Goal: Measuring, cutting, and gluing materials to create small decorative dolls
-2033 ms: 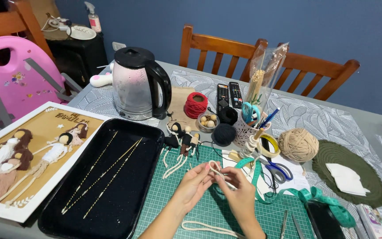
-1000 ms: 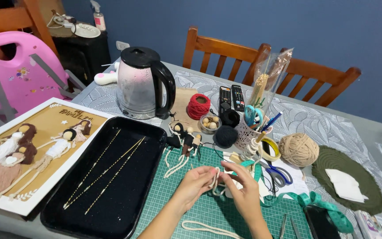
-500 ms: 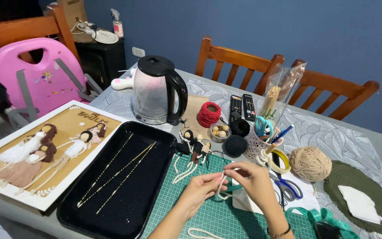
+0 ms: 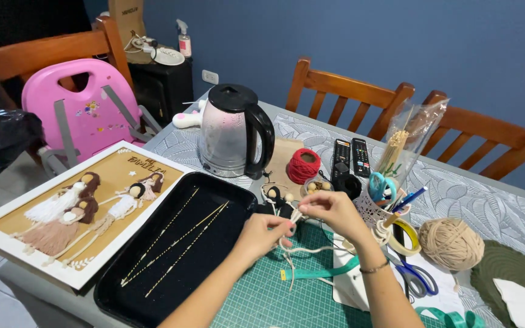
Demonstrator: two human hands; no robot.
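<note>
At far left, a white-framed picture [image 4: 74, 209] of yarn dolls overhangs the edge of the table [image 4: 457, 188]. Beside it lies a black tray [image 4: 226, 188] holding thin strands laid diagonally. Behind the tray stands a steel kettle [image 4: 232, 133] with a black handle; to its right sit a ball of red thread [image 4: 304, 165] and two remote controls [image 4: 350, 157]. Over the green cutting mat [image 4: 287, 304], the left hand [image 4: 262, 234] pinches a cream cord [image 4: 296, 246] between thumb and fingers [image 4: 284, 226], the other fingers curled in. Just to its right, the right hand [image 4: 332, 209] pinches the upper end of the same cord with fingers pressed together; the cord loops down onto the mat between the two hands. A teal ribbon [image 4: 320, 272] lies on the mat below the hands. Right of the right hand stands a white cup [image 4: 375, 212] holding scissors and pens, with blue-handled scissors [image 4: 417, 276] lying nearby. Farther right rests a ball of beige twine [image 4: 451, 243], touching a dark green mat [image 4: 505, 270] at the table's right edge.
</note>
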